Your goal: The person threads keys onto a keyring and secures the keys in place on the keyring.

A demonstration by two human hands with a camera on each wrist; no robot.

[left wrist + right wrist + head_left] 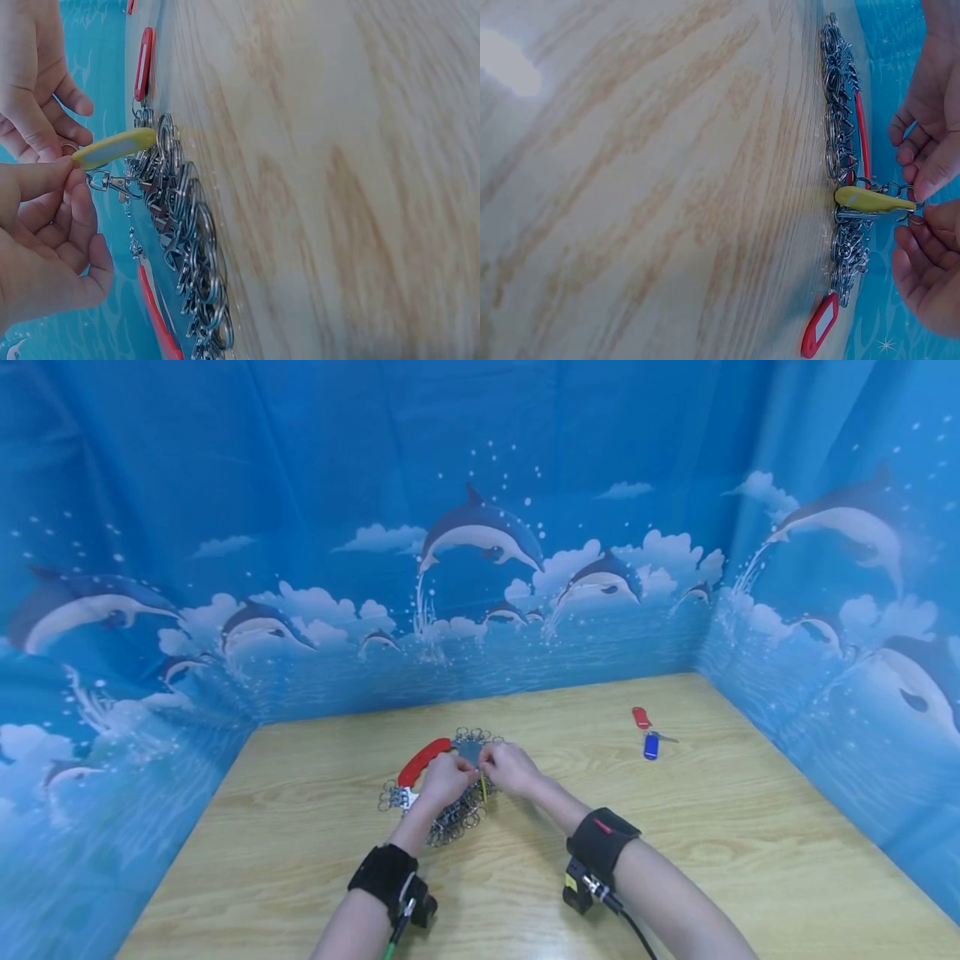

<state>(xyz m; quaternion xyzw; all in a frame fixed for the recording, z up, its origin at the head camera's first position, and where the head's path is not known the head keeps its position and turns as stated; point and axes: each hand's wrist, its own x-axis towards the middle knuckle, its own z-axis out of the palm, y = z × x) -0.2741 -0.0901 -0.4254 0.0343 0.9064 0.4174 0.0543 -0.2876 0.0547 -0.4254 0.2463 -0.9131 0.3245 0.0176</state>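
A yellow key tag (870,199) stands over a pile of metal swivel clasps with key rings (453,817). My left hand (448,779) pinches at the small metal ring by the tag's narrow end. Thumb and fingers of my right hand (512,767) pinch the same ring (69,147) from the other side. The fingertips of both hands meet there and partly hide it. A metal swivel clasp (112,182) hangs right below my left fingers. The red curved handle (424,762) lies just beyond my left hand, beside the clasps.
Farther right on the wooden table (300,827) lie a red key tag (641,718) and a blue key tag (651,747) with a metal key (667,739). A blue curtain printed with dolphins (360,668) surrounds the table's back and sides.
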